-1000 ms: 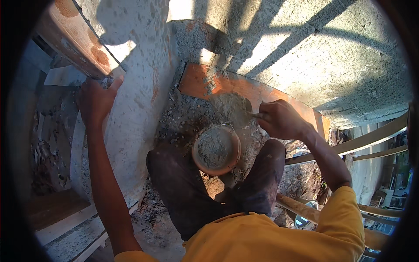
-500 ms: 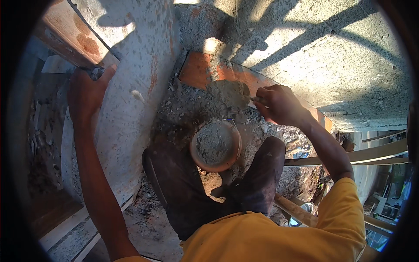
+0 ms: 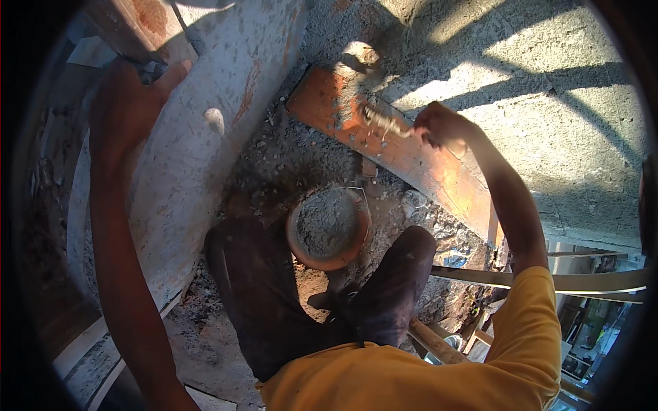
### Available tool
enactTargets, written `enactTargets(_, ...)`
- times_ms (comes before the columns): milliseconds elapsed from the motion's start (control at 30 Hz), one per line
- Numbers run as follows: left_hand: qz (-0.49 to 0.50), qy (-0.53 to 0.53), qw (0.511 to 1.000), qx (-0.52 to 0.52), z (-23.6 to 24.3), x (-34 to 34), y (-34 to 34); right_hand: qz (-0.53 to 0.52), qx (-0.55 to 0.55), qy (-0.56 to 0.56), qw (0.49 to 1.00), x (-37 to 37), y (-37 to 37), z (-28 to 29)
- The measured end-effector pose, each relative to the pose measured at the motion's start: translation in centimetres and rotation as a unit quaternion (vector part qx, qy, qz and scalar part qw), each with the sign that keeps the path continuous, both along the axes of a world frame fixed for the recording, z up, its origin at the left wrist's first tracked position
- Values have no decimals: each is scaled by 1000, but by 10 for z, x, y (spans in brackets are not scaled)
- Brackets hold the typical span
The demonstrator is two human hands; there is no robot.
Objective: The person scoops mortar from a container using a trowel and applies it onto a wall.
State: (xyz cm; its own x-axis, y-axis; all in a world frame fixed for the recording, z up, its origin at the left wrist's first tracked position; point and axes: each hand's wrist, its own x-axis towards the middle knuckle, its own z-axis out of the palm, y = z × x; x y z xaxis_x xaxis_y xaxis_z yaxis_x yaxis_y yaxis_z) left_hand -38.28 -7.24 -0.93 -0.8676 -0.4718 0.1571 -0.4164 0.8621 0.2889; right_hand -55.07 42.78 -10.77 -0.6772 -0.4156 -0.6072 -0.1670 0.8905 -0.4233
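My right hand is closed round the handle of a trowel, whose mortar-smeared blade is seen nearly edge-on and blurred. The blade is over a long orange-brown strip at the foot of the rough grey wall; wet mortar sits on the strip beside it. My left hand grips the edge of a pale plastered wall, thumb over the top; its other fingers are partly hidden. Between my knees stands a round orange-brown bucket of grey mortar, its thin wire handle at the rim.
A reddish-brown beam-like piece lies above my left hand. Rubble and a small brick piece cover the ground past the bucket. Crumpled silvery sheeting, curved strips and a wooden pole are at the right.
My right hand and the trowel have moved up, and the blade has tipped from flat to nearly edge-on. More of the orange-brown strip shows. My left hand still grips the wall's edge.
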Motion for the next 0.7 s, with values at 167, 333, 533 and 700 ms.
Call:
enactTargets(167, -11, 25, 999, -19, -2, 11, -15, -75, -110, 236, 962, -10, 0, 106)
enactTargets(333, -17, 41, 997, -70, -10, 16, -29, 81, 72, 130, 986, 52, -6, 62)
enactTargets(533, -45, -18, 998, 32, -3, -1, -24, 172, 99, 220, 955, 208, -30, -66)
enactTargets(700, -5, 20, 1000, -19, -2, 5, -21, 261, 135, 151, 944, 274, -81, -191)
